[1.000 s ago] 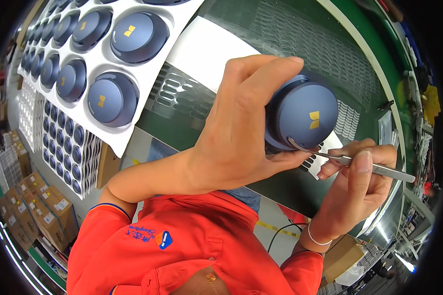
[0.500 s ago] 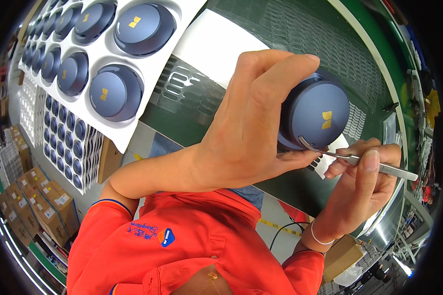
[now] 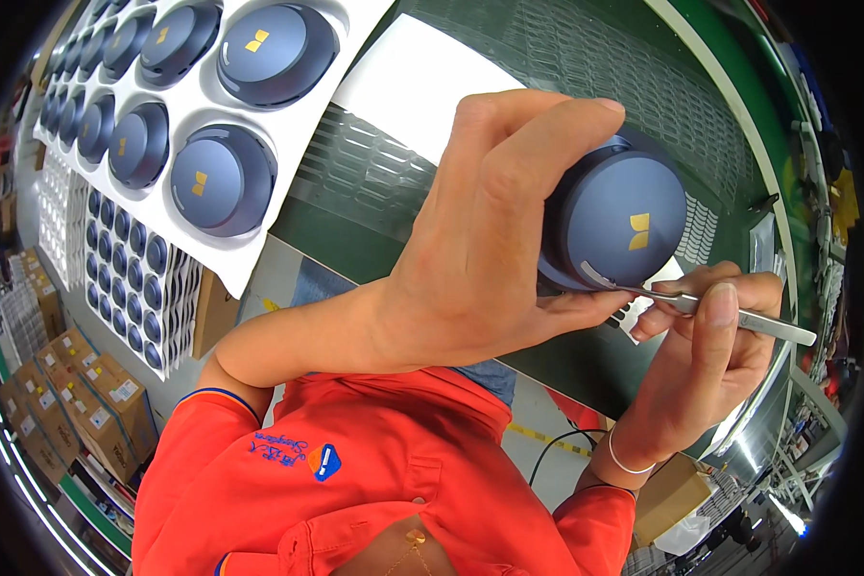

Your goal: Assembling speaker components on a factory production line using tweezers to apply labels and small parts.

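Note:
My left hand (image 3: 490,221) is closed around a dark blue headphone ear cup (image 3: 629,216), fingers over its far side and thumb beneath its near edge. The cup's round face carries a small gold mark. Pinched between thumb and fingers of my right hand (image 3: 710,355) is a pair of metal tweezers (image 3: 739,317). Their narrow tip meets the cup's lower rim beside my left thumb. Close to that tip, a thin, pale curved strip (image 3: 600,276) lies along the rim. My left hand hides the cup's left side.
A white moulded tray (image 3: 235,259) at the left holds several similar blue cups (image 3: 219,180). White paper (image 3: 413,86) and clear perforated sheets (image 3: 374,163) lie on the green table (image 3: 331,235). Stacked trays (image 3: 130,278) and cardboard boxes (image 3: 91,403) stand beyond on the left.
The tweezers' tip has shifted slightly right and down the rim. The curved strip, earlier standing out at the tip, now appears flatter against the cup. Both hands keep their grips.

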`<action>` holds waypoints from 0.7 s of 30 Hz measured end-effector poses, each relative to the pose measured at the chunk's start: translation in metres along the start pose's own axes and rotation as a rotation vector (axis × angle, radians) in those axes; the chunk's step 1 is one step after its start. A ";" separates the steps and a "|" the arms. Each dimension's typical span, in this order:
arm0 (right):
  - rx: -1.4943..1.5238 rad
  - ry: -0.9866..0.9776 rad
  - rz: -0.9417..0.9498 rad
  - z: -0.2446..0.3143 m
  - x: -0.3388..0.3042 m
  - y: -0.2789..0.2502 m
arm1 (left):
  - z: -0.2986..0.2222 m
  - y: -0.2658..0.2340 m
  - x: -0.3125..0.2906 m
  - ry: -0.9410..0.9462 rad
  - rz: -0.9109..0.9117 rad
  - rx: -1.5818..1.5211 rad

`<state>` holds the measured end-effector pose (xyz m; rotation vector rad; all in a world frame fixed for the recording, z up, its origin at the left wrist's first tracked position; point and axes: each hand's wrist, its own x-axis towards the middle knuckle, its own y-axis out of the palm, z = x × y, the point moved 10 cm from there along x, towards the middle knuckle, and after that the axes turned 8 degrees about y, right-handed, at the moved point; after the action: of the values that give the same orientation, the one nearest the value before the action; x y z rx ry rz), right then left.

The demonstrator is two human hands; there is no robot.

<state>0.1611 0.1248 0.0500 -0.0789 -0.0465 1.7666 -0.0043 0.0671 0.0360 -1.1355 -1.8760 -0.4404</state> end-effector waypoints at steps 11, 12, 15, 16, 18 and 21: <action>-0.046 -0.063 -0.005 -0.001 -0.002 -0.002 | 0.005 0.002 -0.005 -0.020 0.001 -0.049; -0.041 -0.062 -0.013 -0.001 -0.002 -0.004 | 0.004 0.002 -0.005 -0.013 -0.009 -0.046; -0.043 -0.065 -0.017 -0.001 -0.003 -0.004 | 0.003 0.001 -0.006 -0.004 -0.017 -0.033; -0.050 -0.070 -0.013 -0.001 -0.003 -0.003 | 0.003 0.001 -0.006 -0.003 -0.015 -0.023; -0.063 -0.074 -0.016 0.000 -0.005 -0.003 | 0.005 0.001 -0.005 -0.048 0.000 -0.035; -0.107 -0.140 -0.003 0.006 -0.009 0.001 | 0.008 0.001 -0.003 -0.157 0.045 -0.046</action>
<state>0.1610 0.1161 0.0558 -0.0324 -0.2424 1.7641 -0.0071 0.0710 0.0288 -1.2726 -1.9796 -0.3805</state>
